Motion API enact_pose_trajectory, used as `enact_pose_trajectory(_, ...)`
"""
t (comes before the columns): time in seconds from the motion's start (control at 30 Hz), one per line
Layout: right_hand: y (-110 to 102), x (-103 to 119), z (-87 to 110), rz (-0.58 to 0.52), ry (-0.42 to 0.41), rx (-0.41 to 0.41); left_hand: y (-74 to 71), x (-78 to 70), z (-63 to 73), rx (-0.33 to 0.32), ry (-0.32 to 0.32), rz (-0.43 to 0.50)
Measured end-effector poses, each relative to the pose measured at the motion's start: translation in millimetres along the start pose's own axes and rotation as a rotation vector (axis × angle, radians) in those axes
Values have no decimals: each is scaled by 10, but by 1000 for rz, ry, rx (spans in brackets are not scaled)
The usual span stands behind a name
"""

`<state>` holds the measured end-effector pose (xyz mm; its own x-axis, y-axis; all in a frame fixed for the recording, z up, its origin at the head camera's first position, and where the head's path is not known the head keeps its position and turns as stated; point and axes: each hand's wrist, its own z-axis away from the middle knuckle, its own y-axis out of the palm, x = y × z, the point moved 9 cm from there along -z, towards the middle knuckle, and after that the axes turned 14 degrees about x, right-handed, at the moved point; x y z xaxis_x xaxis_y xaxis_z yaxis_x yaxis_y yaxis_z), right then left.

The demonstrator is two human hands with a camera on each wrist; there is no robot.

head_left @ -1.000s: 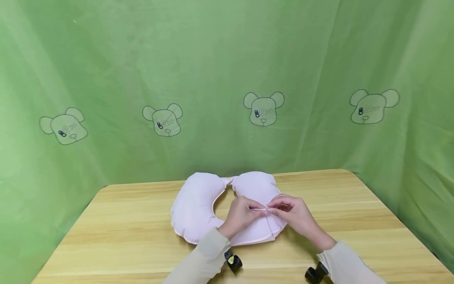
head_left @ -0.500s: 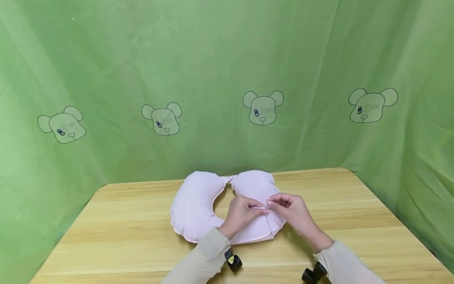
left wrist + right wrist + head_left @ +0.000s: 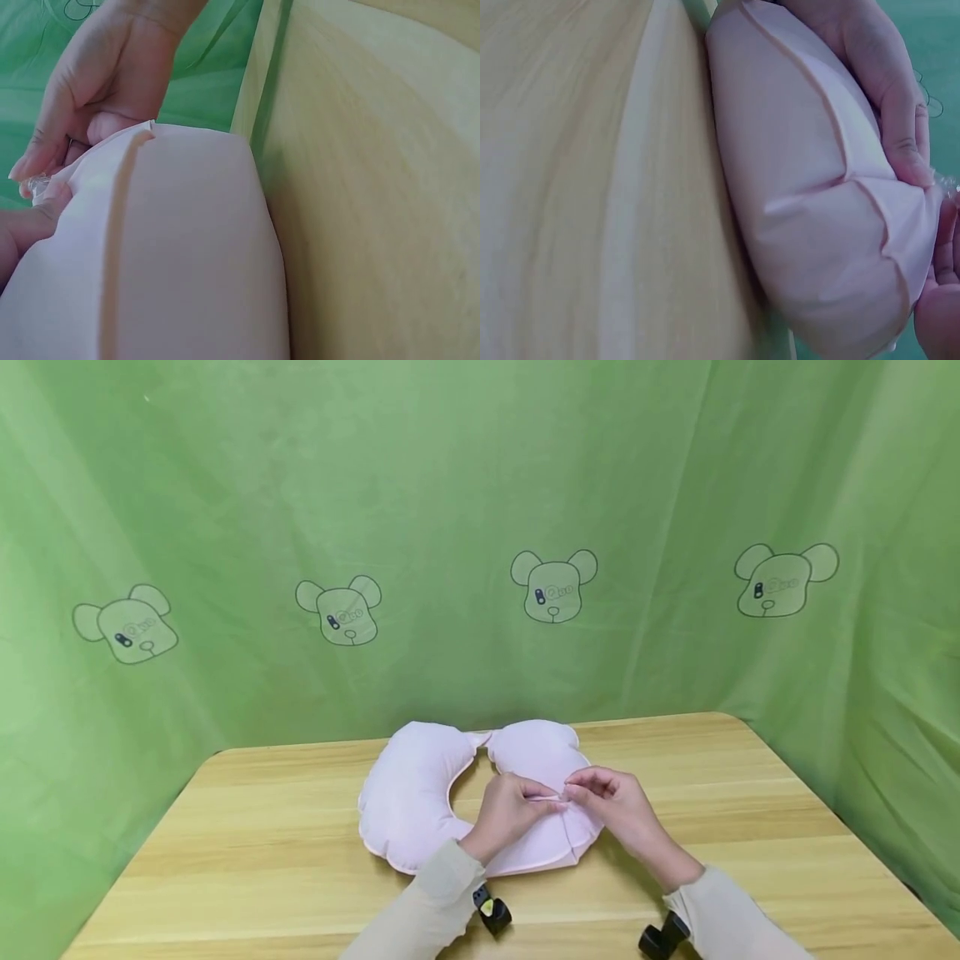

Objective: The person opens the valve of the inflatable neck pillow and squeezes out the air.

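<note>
Pink pillow [image 3: 408,797]; left grip [image 3: 510,810], right grip [image 3: 626,810] pinching.

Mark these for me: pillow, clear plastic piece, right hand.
Pillow [image 3: 411,793]: head view, on top of the lobe at the picture's left.
Clear plastic piece [image 3: 39,182]: left wrist view, on the part showing between the fingertips.
Right hand [image 3: 628,806]: head view, on the back of the hand.

Neck pillow [image 3: 412,793]: partly hidden behind left hand [image 3: 504,812] and left sleeve [image 3: 438,897], latter cut off by head view's lower edge | clear piece [image 3: 39,182]: mostly covered, form indeterminable | right hand [image 3: 624,808]: cut off, right wrist view's edge | bear prints [image 3: 553,597]: lettering illegibly small
</note>
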<state>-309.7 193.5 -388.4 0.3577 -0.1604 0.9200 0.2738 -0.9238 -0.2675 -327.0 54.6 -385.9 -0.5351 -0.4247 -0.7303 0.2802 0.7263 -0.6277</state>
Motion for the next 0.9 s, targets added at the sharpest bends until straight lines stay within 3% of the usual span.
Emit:
enact_pose_trajectory(0.23,-16,-83,6,-3,-3,50,8,50,-8,3,-29,52)
enact_pose_trajectory(0.5,47,-197,0,16,38,150,12,66,-4,8,-36,29)
enact_pose_trajectory(0.73,17,-218,13,113,76,111,30,92,0,18,-28,73)
enact_pose_trajectory(0.9,2,-184,16,173,60,83,38,124,-5,14,-38,110)
